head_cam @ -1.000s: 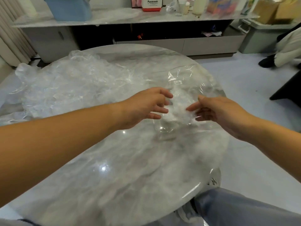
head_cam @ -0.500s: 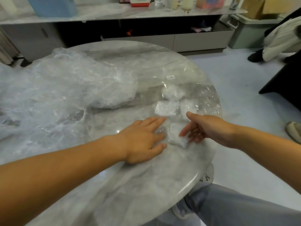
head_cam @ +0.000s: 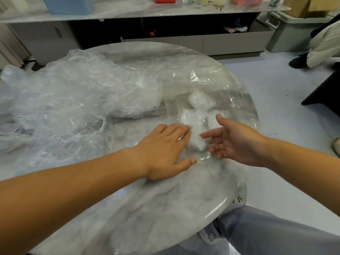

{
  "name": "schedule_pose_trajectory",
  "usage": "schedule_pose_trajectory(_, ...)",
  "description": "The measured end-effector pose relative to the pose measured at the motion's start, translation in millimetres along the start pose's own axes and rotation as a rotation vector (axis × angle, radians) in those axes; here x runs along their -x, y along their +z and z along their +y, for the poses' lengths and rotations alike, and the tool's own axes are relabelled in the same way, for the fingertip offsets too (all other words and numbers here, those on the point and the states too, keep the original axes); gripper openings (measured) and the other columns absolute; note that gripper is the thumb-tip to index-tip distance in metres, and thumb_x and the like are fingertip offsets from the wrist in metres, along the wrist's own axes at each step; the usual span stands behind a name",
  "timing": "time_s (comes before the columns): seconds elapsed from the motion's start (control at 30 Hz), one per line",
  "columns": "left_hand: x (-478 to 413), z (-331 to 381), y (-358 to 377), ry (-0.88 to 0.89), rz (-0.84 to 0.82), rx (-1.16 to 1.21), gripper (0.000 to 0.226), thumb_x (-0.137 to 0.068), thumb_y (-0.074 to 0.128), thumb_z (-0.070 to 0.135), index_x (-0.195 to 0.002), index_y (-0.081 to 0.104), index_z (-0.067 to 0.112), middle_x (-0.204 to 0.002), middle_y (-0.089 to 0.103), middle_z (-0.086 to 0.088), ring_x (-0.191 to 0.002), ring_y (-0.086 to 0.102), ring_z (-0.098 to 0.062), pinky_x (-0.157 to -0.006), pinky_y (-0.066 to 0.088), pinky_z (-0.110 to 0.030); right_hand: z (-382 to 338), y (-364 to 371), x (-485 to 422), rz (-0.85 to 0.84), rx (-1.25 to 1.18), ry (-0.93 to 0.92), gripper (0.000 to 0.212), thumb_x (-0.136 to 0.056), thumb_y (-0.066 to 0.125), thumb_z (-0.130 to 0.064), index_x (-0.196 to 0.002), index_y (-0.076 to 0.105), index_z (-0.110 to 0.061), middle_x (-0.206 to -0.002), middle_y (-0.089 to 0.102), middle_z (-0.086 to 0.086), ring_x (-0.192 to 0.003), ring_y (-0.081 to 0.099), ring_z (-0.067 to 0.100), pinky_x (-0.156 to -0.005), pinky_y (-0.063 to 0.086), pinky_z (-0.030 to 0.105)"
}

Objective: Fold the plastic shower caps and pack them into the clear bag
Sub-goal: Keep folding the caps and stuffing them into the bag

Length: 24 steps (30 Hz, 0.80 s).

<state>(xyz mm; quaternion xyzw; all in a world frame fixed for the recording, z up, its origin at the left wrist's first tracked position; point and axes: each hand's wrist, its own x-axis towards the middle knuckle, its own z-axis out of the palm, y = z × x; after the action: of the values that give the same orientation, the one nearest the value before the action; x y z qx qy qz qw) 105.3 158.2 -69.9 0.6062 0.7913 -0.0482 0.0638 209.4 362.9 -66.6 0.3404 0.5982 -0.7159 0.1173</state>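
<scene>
Clear bag (head_cam: 211, 92) lies flat on the right half of the round marble surface (head_cam: 165, 208). Its long axis runs from me toward the far edge, with a small white label (head_cam: 202, 82) near the far end. Can't tell which end is the mouth; the film is too glary.

Inside the bag are the folded shower caps (head_cam: 199, 103), white bundles in a rough cross. I count four: far, left, right and near. The right one is partly behind my thumb, so that count is shaky. The near bundle (head_cam: 196, 146) sits between my two hands.

My left hand (head_cam: 161, 150) is palm down with straight fingers, pressing flat on the bag's near-left part and gripping nothing. My right hand (head_cam: 237, 142) has its palm turned inward and its fingers loosely extended. The index tip touches the near bundle, and the hand holds nothing.

One big heap of loose shower caps (head_cam: 73, 100) covers the left half of the surface, just beside the bag. The caps are transparent and tangled, so I can't count them, and the heap is cut off at the left frame edge.

My one knee in grey trousers (head_cam: 276, 236) is bottom right.

Behind is a low cabinet (head_cam: 230, 43) with a blue container (head_cam: 70, 4) on top, cut off by the frame. One grey bin (head_cam: 287, 34) stands at right. Another person's pale sleeve (head_cam: 323, 45) is cropped at the right edge.
</scene>
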Motion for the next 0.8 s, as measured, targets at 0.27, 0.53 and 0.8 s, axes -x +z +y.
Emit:
schedule_pose_trajectory(0.27, 3.1, 5.1, 3.2, 0.019, 0.112, -0.011, 0.086, -0.093, 0.010, 0.068, -0.151, 0.035, 0.008, -0.157, 0.030, -0.007, -0.140, 0.028, -0.022, -0.115, 0.023, -0.037, 2.7, 28.4, 7.7, 0.011, -0.583, -0.047, 0.060, -0.099, 0.047, -0.052, -0.129, 0.057, -0.001, -0.113, 0.064, 0.022, -0.077, 0.071, 0.031, -0.057, 0.046, 0.030)
schedule_pose_trajectory(0.53, 2.3, 0.5, 11.9, 0.026, 0.102, 0.003, 0.089, -0.091, 0.009, 0.071, -0.149, 0.039, 0.011, -0.151, 0.038, -0.005, -0.140, 0.031, -0.022, -0.116, 0.025, -0.036, -2.3, 35.6, 17.4, 0.118, -0.640, -0.073, 0.054, -0.100, 0.054, -0.045, -0.137, 0.042, -0.008, -0.127, 0.055, 0.033, -0.093, 0.075, 0.039, -0.062, 0.055, 0.034)
schedule_pose_trajectory(0.8, 2.6, 2.7, 11.3, 0.062, 0.127, 0.014, 0.087, -0.090, 0.008, 0.071, -0.139, 0.048, 0.012, -0.140, 0.048, -0.004, -0.131, 0.041, -0.021, -0.110, 0.032, -0.037, 1.5, 36.2, 35.4, 0.177, -0.657, -0.062, 0.051, -0.101, 0.056, -0.031, -0.140, 0.039, -0.002, -0.131, 0.051, 0.036, -0.096, 0.072, 0.048, -0.076, 0.060, 0.046)
